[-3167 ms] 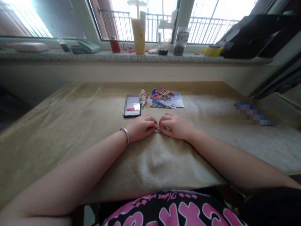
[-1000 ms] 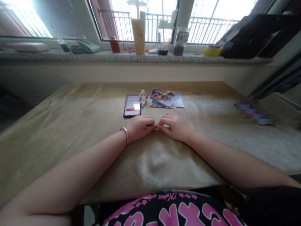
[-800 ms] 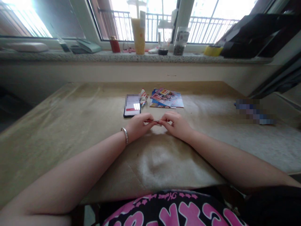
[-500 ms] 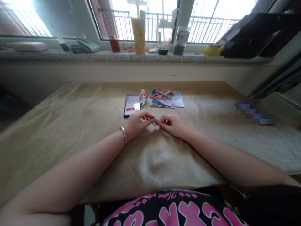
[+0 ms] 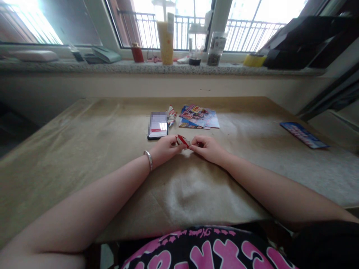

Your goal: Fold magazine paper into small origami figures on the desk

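Note:
Between my two hands is a small folded piece of red and white paper [image 5: 183, 141], its red face turned upward. My left hand [image 5: 167, 146], with a silver bracelet at the wrist, pinches its left side. The fingertips of my right hand [image 5: 206, 147] are closed on its right end. Just beyond my left hand lies a phone [image 5: 157, 131] with a lit screen. A folded red-and-white paper shape [image 5: 171, 115] rests beside the phone's upper right edge. Several colourful printed sheets [image 5: 200, 116] lie in a pile past my right hand.
A blue printed packet or sheet [image 5: 304, 135] lies at the right of the cloth-covered table [image 5: 112, 186]. On the stone windowsill [image 5: 117, 68] stand a tall yellow drink cup [image 5: 166, 43], a red jar [image 5: 137, 53], clear containers and a yellow tape roll [image 5: 254, 59].
The folded paper has turned and opened upward between my fingers, showing more of its red face. My left fingers have shifted slightly; the arms stay nearly in place.

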